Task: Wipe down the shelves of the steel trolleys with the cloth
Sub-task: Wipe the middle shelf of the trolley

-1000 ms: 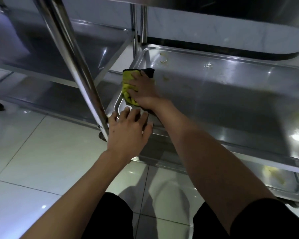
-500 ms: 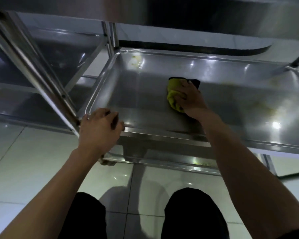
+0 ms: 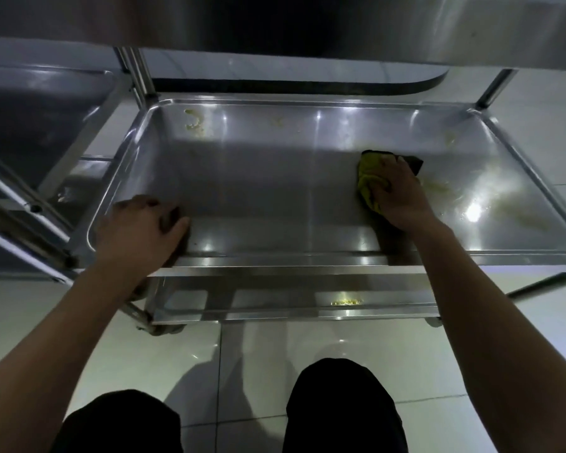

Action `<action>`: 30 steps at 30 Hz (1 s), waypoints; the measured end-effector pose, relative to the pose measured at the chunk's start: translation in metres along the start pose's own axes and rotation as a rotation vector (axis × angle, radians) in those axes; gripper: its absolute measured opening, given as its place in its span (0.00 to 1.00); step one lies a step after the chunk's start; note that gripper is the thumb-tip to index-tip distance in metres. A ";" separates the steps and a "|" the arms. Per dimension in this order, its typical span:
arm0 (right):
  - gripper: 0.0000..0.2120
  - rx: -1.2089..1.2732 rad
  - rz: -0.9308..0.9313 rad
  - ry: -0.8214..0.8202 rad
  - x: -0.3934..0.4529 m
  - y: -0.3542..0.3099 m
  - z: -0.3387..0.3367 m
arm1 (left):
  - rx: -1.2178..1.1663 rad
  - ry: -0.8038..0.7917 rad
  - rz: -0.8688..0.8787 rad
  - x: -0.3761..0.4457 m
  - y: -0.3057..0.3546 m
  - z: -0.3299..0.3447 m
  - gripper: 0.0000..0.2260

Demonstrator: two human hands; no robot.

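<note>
Crouched on a pale tiled floor (image 3: 356, 361), we lean in under the upper shelf (image 3: 275, 24) of a steel trolley, its dark underside closing off the top of our view. A second trolley (image 3: 43, 125) stands just beside the first on the left, its steel posts (image 3: 23, 204) slanting across the corner nearest us. Two paired uprights (image 3: 138, 73) rise at the far left corner of the middle shelf (image 3: 258, 178), and another post (image 3: 497, 86) stands at the far right. Our knees, in dark trousers (image 3: 343, 407), show at the bottom.

The middle shelf is a shallow steel tray with a raised rim and rounded corners, shiny and throwing back bright points of light. Yellowish crumbs (image 3: 193, 120) sit near its far left corner, and a pale yellowish smear (image 3: 445, 188) spreads over the right part. More yellow residue (image 3: 347, 302) lies on the bottom shelf (image 3: 275, 308) below.

Our left hand (image 3: 141, 230) grips the near rim of the middle shelf close to its left corner, fingers curled over the edge and into the tray. Our right hand (image 3: 399, 194) presses the cloth (image 3: 368, 181) flat against the tray floor, right of centre, fingers bent down into its folds. The cloth is yellow-green, bunched, with a dark corner sticking out beyond the fingertips on the far side. It lies just left of the smear, touching the steel, with the forearm crossing the near rim above it.
</note>
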State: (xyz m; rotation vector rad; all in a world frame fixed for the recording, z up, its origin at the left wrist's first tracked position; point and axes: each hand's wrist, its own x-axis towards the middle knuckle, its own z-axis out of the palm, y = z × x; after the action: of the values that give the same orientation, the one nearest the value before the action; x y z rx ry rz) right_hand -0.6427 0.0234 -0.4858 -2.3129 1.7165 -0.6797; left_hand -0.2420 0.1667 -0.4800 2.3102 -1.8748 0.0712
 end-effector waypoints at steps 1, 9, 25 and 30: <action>0.14 -0.013 -0.003 -0.003 0.003 -0.002 0.003 | -0.002 -0.020 -0.001 -0.001 -0.007 0.003 0.20; 0.18 -0.077 -0.184 -0.225 0.047 -0.106 0.070 | 0.005 -0.012 0.023 -0.003 -0.014 0.015 0.21; 0.22 0.096 -0.525 -0.504 0.123 -0.312 0.175 | -0.030 -0.068 -0.017 -0.003 -0.018 0.026 0.23; 0.23 0.111 -0.512 -0.415 0.116 -0.291 0.164 | -0.037 -0.095 -0.019 0.003 -0.017 0.022 0.23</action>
State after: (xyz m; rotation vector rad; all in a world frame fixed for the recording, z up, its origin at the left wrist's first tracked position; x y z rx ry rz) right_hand -0.2914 -0.0138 -0.4829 -2.5934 0.8982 -0.3146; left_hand -0.2263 0.1641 -0.5028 2.3451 -1.8805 -0.0755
